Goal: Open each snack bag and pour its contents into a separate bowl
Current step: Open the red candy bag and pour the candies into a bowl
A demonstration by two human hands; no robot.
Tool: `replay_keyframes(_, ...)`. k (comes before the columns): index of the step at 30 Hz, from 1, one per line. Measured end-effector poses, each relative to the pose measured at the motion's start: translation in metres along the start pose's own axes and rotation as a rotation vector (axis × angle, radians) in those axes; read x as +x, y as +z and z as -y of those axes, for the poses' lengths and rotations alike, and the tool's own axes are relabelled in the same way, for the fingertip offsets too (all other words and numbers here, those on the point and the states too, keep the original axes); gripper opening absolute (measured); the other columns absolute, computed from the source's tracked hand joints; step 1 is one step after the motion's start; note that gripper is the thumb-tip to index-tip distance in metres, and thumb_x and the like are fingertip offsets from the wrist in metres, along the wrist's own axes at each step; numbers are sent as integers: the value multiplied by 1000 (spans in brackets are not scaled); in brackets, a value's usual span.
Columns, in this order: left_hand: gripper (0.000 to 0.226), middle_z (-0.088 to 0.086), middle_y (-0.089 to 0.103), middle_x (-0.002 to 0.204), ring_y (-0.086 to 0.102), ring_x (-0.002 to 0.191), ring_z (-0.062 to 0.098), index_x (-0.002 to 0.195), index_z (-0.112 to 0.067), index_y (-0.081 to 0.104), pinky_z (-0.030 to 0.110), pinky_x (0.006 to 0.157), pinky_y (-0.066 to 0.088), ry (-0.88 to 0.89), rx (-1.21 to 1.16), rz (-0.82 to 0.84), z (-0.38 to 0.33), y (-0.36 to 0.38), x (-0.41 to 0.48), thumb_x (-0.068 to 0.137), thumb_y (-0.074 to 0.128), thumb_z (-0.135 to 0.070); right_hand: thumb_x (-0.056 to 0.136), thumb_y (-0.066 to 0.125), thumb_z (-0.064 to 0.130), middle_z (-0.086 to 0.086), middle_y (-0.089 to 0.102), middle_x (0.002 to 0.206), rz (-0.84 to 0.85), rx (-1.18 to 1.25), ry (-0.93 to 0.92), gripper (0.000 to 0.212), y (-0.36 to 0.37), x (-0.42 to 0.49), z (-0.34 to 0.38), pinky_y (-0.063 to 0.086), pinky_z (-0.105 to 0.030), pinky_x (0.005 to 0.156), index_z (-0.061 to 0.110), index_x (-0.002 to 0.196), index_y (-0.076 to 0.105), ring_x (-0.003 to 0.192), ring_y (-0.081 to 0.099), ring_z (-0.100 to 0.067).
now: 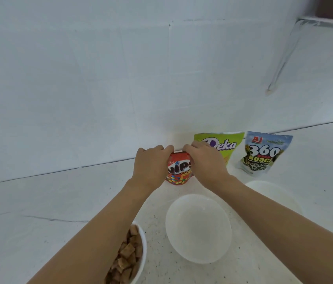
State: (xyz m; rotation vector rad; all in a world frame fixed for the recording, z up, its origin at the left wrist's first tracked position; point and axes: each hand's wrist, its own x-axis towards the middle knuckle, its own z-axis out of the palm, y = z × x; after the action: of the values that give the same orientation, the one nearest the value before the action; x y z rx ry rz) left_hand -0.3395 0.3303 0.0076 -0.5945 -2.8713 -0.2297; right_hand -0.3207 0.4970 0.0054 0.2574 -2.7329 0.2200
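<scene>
White speckled counter ending at your tiled wall, wide stretch leftward, your left hand and right hand together, pinching the Nips bag top.

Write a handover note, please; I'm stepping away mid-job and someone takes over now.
Left grip and right grip both pinch the top of the red Nips bag, upright, not visibly open.
Deka bag and Kuaci bag stand to its right, untouched.
Done: left bowl holds brown squares.
Left: open all three bags, one bowl each. Middle bowl is empty; right bowl partly hidden.
</scene>
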Motion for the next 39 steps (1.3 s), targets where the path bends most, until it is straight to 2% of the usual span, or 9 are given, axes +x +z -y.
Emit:
replay_keyframes(5,14,-3,67,89,63,76,23,111,-25,60,36,77,43,5,-25,-162,3,-36,-13,97,58,-23,70,80,13,-2,62,90,-75,44,-62,39,-30,2,17,49,-35,61,16,106,64,84,58,-25)
replay_keyframes(9,11,0,67,82,62,71,26,107,-21,65,37,75,42,-14,1,-300,2,-80,-33,99,57,-22,73,76,9,-7,64,92,-183,46,-143,38,-69,3,38,45,-38,66,12,109,66,84,57,-28)
replay_keyframes(15,11,-1,63,76,59,65,28,101,-21,66,40,71,45,-82,106,-438,-2,-139,-88,98,56,-17,83,63,4,-5,63,92,-267,146,-264,32,-122,-14,77,40,-34,65,15,113,64,84,56,-28)
replay_keyframes(20,18,-2,65,77,59,63,26,103,-21,66,40,70,48,-163,156,-480,-5,-174,-155,102,49,-21,85,57,3,-5,63,88,-272,293,-423,31,-155,-48,114,32,-32,63,15,113,53,80,54,-28)
replay_keyframes(23,22,-2,67,77,60,63,25,103,-19,68,38,68,47,-202,177,-502,-6,-187,-199,102,46,-23,86,57,5,-5,61,82,-241,354,-517,21,-165,-70,137,36,-34,61,13,105,54,74,54,-27)
replay_keyframes(26,17,-2,69,79,61,63,24,102,-18,69,36,67,44,-255,194,-527,-7,-197,-241,102,52,-19,87,57,5,-3,61,81,-214,414,-584,21,-168,-89,160,43,-37,66,16,105,56,72,54,-25)
replay_keyframes(31,25,-6,66,73,60,60,23,98,-21,69,35,62,44,-350,225,-522,6,-203,-304,97,45,-26,88,55,8,3,60,82,-156,439,-685,23,-166,-115,202,41,-41,76,22,106,53,76,56,-23)
replay_keyframes(35,25,-6,67,72,60,60,22,96,-22,70,33,64,42,-424,253,-519,22,-207,-344,96,45,-26,90,53,9,4,62,83,-113,473,-747,22,-160,-126,240,42,-42,78,23,107,52,77,57,-22)
replay_keyframes(39,27,-6,67,72,50,56,17,95,-21,70,32,65,39,-478,278,-482,45,-209,-375,96,44,-28,92,52,10,3,64,87,-39,525,-775,20,-149,-131,279,41,-42,82,23,108,52,80,57,-21)
